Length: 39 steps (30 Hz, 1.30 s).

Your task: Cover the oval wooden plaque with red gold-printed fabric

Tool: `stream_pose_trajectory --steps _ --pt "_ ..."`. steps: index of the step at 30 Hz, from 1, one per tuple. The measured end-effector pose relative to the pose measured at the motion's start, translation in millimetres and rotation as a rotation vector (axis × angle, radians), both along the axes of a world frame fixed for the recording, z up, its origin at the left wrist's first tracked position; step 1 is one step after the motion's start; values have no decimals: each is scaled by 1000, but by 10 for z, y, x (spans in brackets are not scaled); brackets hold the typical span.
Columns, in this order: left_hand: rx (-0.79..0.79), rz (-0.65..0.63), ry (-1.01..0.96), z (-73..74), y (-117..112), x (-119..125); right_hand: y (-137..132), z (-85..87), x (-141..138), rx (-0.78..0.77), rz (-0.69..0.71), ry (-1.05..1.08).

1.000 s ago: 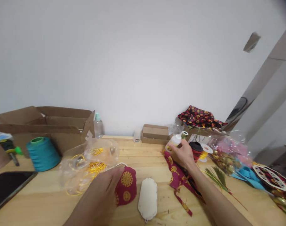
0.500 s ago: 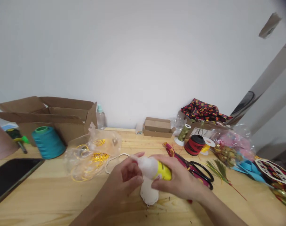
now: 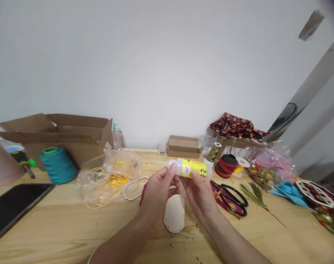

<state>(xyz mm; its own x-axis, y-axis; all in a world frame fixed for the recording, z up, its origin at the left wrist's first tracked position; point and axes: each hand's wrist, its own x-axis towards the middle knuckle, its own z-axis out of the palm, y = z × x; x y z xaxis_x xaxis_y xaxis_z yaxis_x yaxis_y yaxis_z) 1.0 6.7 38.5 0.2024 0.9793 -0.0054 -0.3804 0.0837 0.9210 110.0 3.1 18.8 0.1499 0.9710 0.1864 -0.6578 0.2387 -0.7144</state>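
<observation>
A clear glue bottle [image 3: 195, 168] with a yellow label and a long thin nozzle is held sideways above the table, its tip pointing left. My right hand [image 3: 199, 192] grips the bottle's body, thumb on the label. At the neck, my left hand [image 3: 159, 192] is closed with its thumb against the bottle. Beneath and between the hands, a pale flat plaque [image 3: 174, 214] with a small loop at its near end lies on the table. A white outline frame [image 3: 130, 190] lies left of my left hand, which partly covers a dark red piece [image 3: 142, 195].
Black-handled scissors [image 3: 233, 196] rest on maroon cloth at right, near thread spools [image 3: 226, 166]. Left are a plastic bag of yellow cord [image 3: 112, 179], a teal thread cone [image 3: 58, 167], a phone [image 3: 15, 205] and a cardboard box [image 3: 70, 146]. A small open box [image 3: 184, 151] stands by the wall.
The bottle has turned its label upward, with its thin nozzle now showing, and has moved slightly up and right. My left hand has closed onto its neck. The dark red piece now shows.
</observation>
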Motion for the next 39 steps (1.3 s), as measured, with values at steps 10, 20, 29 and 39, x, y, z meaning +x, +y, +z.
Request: stream_pose_trajectory --steps 10,20,29,39 --pt "609 -222 1192 -436 81 -239 295 -329 463 -185 -53 125" --pt "567 -172 1548 -337 -88 -10 496 -357 742 -196 -13 56" --pt "925 -319 1295 -1067 -248 -159 228 -185 625 -244 223 203" --pt "1469 -65 1360 -953 -264 -93 268 -283 636 -173 92 42"
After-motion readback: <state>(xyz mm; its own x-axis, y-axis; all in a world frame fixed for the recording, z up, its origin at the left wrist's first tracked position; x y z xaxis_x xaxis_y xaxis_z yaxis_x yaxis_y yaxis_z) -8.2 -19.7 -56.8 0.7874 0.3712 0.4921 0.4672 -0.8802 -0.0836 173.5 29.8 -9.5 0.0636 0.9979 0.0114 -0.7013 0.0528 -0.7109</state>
